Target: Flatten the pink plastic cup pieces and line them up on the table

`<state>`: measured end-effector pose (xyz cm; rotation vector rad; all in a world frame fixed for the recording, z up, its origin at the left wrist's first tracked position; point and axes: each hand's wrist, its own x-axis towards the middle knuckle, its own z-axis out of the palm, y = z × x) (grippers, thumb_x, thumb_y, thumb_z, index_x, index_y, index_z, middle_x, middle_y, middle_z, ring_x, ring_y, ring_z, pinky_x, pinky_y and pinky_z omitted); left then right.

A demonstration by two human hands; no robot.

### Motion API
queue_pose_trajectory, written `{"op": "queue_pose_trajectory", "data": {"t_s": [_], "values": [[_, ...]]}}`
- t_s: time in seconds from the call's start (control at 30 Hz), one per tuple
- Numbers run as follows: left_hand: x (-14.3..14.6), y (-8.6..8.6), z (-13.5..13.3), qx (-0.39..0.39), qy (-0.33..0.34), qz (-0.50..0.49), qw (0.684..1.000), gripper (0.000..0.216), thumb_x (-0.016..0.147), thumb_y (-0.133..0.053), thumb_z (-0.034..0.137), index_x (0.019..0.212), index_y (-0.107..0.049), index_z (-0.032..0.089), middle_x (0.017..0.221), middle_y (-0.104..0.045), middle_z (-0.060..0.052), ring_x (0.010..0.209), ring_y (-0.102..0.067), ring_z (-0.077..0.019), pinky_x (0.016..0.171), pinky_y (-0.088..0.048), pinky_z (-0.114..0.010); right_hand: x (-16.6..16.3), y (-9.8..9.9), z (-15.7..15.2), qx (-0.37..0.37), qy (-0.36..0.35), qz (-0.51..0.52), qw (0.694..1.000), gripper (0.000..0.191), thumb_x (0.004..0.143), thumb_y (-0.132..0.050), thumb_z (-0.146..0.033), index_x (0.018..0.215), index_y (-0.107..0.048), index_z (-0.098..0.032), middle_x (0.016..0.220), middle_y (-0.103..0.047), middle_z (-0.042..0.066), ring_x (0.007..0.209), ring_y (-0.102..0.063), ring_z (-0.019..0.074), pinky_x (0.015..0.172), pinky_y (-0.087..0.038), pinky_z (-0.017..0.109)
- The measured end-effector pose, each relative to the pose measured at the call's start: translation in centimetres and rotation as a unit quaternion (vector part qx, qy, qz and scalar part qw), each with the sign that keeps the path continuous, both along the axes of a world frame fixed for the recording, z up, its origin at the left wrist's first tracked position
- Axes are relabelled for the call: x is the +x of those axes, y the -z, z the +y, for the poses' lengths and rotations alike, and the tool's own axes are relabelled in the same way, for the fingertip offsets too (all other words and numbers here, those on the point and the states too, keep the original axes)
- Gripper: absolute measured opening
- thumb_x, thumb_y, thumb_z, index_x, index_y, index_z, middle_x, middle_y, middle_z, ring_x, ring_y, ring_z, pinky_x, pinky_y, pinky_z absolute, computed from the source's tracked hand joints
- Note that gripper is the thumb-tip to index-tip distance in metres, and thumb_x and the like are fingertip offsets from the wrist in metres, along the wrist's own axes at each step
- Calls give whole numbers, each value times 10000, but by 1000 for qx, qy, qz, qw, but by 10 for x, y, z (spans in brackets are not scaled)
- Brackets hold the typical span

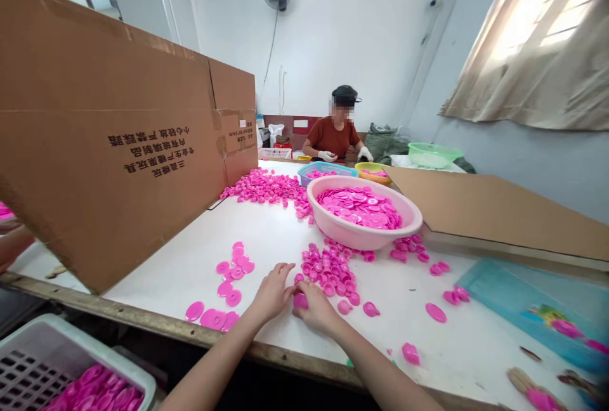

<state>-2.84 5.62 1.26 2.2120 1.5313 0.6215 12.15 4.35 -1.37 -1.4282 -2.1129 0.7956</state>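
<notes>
My right hand [316,309] is closed around a small pink plastic piece [301,301] low over the white table. Close beside it on the left is my left hand [275,290], its fingers stretched forward and apart from the thumb; the thumb tip is near the pink piece, and I cannot tell whether it touches. Just beyond both hands lies a pile of small pink cup-shaped pieces [328,268]. Flat pink discs [233,298] are scattered to the left of my left hand. Behind the pile stands a pale pink basin [366,240] heaped with pink discs [359,205].
A tall cardboard sheet [118,81] walls off the left side. More pink pieces [271,187] spread behind. A cardboard flap [499,208] and blue plastic bag [533,316] lie right. A grey crate [71,335] stands below the table edge. A gloved co-worker [333,138] sits opposite.
</notes>
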Motion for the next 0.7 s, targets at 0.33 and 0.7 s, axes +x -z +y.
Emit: {"op": "queue_pose_trajectory", "data": {"t_s": [0.33,0.7], "values": [[16,26,3,-48,87,-126,987,447,654,-534,126,1080,-433,213,882,-550,-18,766,-525,-125,724,-418,-260,56,-1,2,-104,132,202,965,314,780,-431,-276,1071,-485,-170,576,-529,-23,452,-506,109,445,-399,227],[25,25,-2,-121,86,-260,954,632,608,-646,208,1153,-326,217,826,-571,-5,704,-576,-119,631,-458,-237,16,7,24,-210,101,183,955,134,724,-537,-170,843,-476,-158,514,-546,-32,433,-550,114,378,-425,198]]}}
